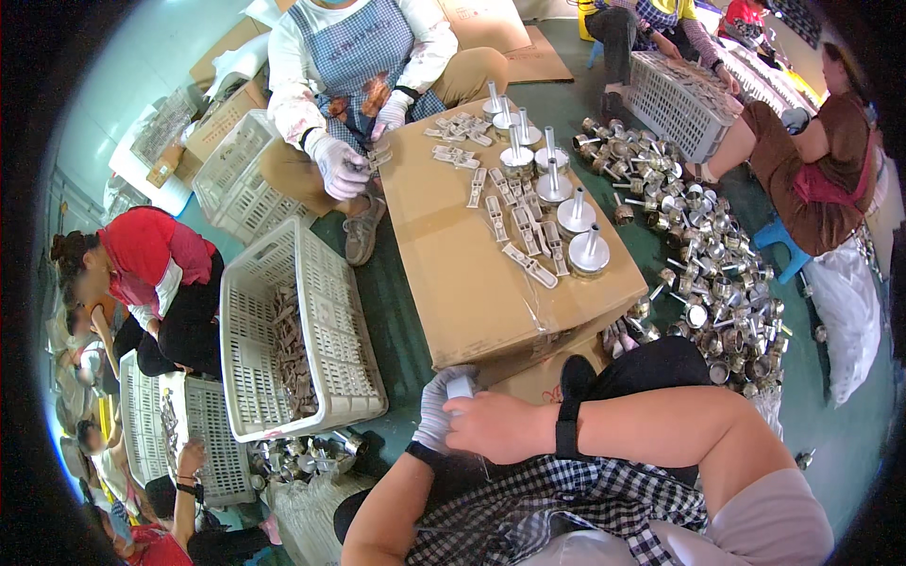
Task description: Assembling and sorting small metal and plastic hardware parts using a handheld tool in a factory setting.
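Where both hands meet — a small pale metal part (460, 387), half hidden.

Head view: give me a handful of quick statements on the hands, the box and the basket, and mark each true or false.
1. The left hand wears a white glove. True.
2. The right hand is gloved too. False: it is bare, with a black band at the wrist.
3. Both hands meet on a small white part. True.
4. The cardboard box carries only flat metal pieces. False: funnel-shaped metal parts stand on it as well, along its right side.
5. The white basket to the person's left is filled to the rim. False: brownish pieces only cover part of its bottom.
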Demonstrator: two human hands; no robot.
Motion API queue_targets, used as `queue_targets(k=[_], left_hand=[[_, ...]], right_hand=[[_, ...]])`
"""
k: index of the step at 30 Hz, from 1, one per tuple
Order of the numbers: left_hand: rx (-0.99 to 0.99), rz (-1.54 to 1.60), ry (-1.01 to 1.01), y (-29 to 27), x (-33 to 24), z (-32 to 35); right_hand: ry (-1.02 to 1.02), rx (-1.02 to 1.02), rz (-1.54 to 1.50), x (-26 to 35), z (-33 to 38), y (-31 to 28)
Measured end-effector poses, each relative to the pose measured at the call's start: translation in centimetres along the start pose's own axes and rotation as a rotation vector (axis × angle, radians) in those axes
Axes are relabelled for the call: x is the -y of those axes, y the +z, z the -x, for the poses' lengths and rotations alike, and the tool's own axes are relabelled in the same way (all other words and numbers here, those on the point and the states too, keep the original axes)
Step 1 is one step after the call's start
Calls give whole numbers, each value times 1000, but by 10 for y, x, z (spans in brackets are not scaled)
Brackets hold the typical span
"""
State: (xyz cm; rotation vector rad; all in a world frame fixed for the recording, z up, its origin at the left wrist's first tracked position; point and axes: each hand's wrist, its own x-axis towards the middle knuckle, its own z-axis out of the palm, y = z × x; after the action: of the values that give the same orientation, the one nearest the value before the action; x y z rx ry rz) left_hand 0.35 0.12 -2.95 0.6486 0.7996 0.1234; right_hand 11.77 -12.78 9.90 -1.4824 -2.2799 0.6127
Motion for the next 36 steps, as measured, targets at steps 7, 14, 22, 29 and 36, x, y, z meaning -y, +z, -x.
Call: queue_targets(k=[7,14,22,29,36], left_hand=[[16,-53,56,-5,3,-3],[7,-118,56,-8,4,-2],[-34,-126,55,0,1,3],[7,-24,27,0,0,2],[-21,-224,129,2,2,4]], right_hand=[[-19,3,17,0,0,-1],[-20,2,15,0,-1,0],[-29,-20,16,0,0,1],[-32,-15,40,1,0,1],[-39,-22,58,0,0,2]])
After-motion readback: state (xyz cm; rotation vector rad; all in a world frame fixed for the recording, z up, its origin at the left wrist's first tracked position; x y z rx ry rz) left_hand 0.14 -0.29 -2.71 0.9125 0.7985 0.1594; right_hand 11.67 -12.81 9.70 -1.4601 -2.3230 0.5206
